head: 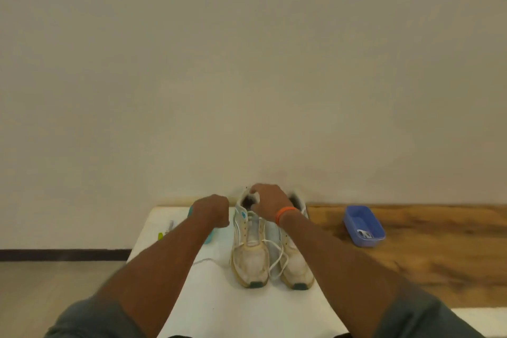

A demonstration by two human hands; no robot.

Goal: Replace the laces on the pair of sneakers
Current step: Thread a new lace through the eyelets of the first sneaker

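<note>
Two worn white sneakers stand side by side on a white mat [219,310], toes toward me: the left sneaker [250,258] and the right sneaker [295,263]. A loose white lace [277,261] loops between them. My right hand [267,200], with an orange band on the wrist, reaches over the heel opening of the left sneaker and pinches a small white piece there. My left hand [212,210] hovers just left of that sneaker's heel with curled fingers; what it holds, if anything, is hidden.
A blue plastic tray [365,225] with small metal items sits on the wooden table [425,255] to the right. A teal object [207,239] and small tools [166,230] lie on the mat's left. The wall stands right behind the shoes.
</note>
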